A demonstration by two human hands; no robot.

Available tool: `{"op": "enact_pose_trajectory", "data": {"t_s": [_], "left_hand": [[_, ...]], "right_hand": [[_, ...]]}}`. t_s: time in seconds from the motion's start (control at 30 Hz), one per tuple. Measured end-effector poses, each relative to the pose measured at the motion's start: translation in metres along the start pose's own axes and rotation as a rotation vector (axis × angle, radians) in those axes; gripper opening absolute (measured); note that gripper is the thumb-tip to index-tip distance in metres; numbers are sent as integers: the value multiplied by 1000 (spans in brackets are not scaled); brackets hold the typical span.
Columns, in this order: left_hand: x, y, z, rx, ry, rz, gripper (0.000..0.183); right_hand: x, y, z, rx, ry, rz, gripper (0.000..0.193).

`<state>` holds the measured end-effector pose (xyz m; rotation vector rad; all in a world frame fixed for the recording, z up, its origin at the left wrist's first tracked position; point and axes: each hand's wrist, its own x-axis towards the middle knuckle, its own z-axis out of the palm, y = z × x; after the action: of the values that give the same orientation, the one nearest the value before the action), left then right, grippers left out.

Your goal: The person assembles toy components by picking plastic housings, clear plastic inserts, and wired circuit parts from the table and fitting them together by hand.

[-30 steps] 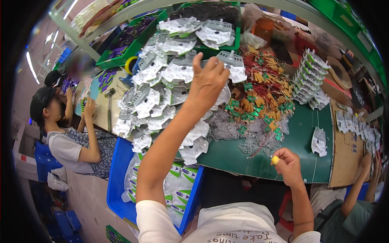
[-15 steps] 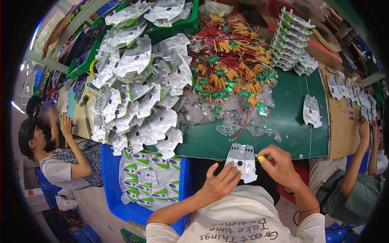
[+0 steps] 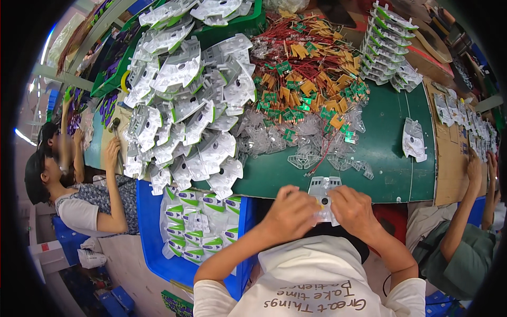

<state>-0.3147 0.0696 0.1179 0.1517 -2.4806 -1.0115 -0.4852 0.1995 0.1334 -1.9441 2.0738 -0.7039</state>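
Observation:
A silver-grey plastic shell point(image 3: 325, 186) with a dark round hole and a row of slots near its far end is held upright in front of my body, at the table's near edge. My left hand point(image 3: 291, 212) is closed at the shell's left edge, its fingers curled, with a bit of yellow at a fingertip. My right hand point(image 3: 353, 210) grips the right side, fingers bent over the shell's face. The fingers hide much of its lower part.
Many similar shells point(image 3: 185, 116) are heaped at left on the green table point(image 3: 391, 127). Green circuit boards with red wires point(image 3: 306, 68) and clear plastic parts point(image 3: 306, 132) lie mid-table. A stack of shells point(image 3: 385, 47) stands far right. A blue bin point(image 3: 153, 232) sits below; co-workers flank me.
My right hand has moved left onto the shell from beside it. My left hand has shifted from lying across the shell to its left edge, with fingers curled. The view has shifted slightly.

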Motion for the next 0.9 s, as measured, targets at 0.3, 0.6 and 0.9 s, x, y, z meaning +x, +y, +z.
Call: {"op": "enact_pose_trajectory", "data": {"t_s": [0.3,0.6,0.9], "left_hand": [[34,-52,-18,393,35,-31,28],[7,-35,-22,301,60,-208,26],[10,-8,-2,123,58,43,29]], "right_hand": [[2,-8,-9,-142,-63,-5,29],[-3,-6,-8,-113,-38,20,31],[3,-2,-9,-127,-10,-59,29]]}}
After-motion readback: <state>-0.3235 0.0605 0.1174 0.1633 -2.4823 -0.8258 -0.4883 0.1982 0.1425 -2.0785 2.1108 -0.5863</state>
